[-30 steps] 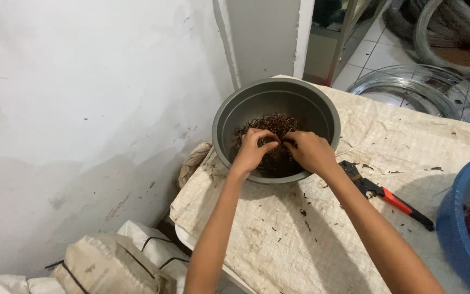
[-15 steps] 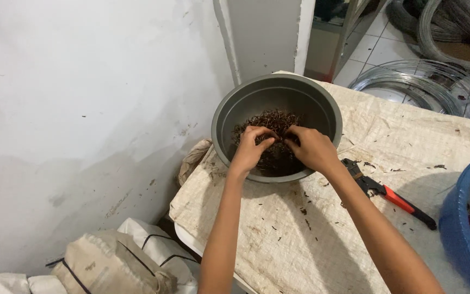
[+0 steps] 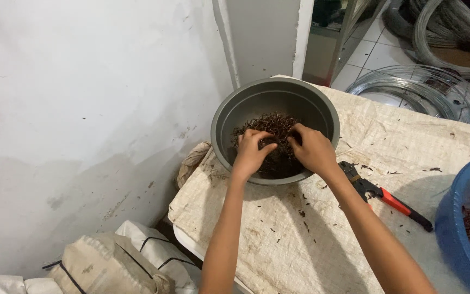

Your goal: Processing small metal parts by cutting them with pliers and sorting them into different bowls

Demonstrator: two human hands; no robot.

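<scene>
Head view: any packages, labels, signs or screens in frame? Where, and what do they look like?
No labels, signs or screens.
Tan sack: bottom left below the table edge, bulging, brownish woven cloth.
White sacks: beside it, pale with thin dark lines.
Both hands are in the grey pot, not on any package.

Packages only, at the lower left of the frame: a tan woven sack (image 3: 107, 267) and, just behind it, a white sack (image 3: 159, 250) crossed by dark straps. No labels, signs or screens.
</scene>
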